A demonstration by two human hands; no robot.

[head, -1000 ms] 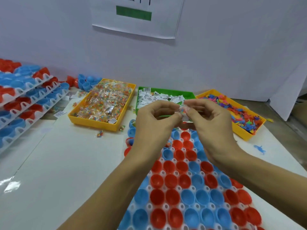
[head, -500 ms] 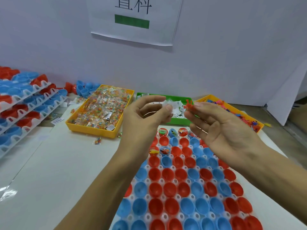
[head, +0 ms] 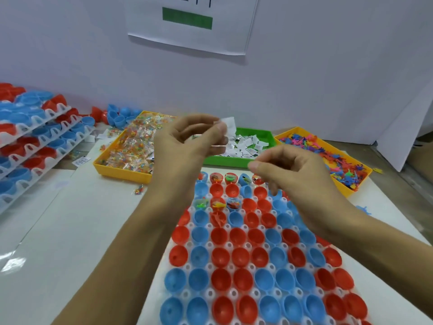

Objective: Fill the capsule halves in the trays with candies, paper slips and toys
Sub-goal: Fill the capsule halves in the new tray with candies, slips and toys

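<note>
Your left hand (head: 187,141) pinches paper slips (head: 228,123) above the green bin (head: 255,160), ready to drop into the tray (head: 257,266) of capsule halves (head: 220,256) on the counter (head: 82,231), while your right hand (head: 290,170) hovers with its grip curled, contents unclear.

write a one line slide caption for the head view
Left hand pinches a paper slip while the right hand hovers over the tray of capsule halves.

White table (head: 70,231): capsule tray (head: 234,294) at near edge, candy bin (head: 121,172), green slip bin (head: 255,133), toy bin (head: 351,191) along far edge, stacked trays (head: 35,146) at left edge.
</note>
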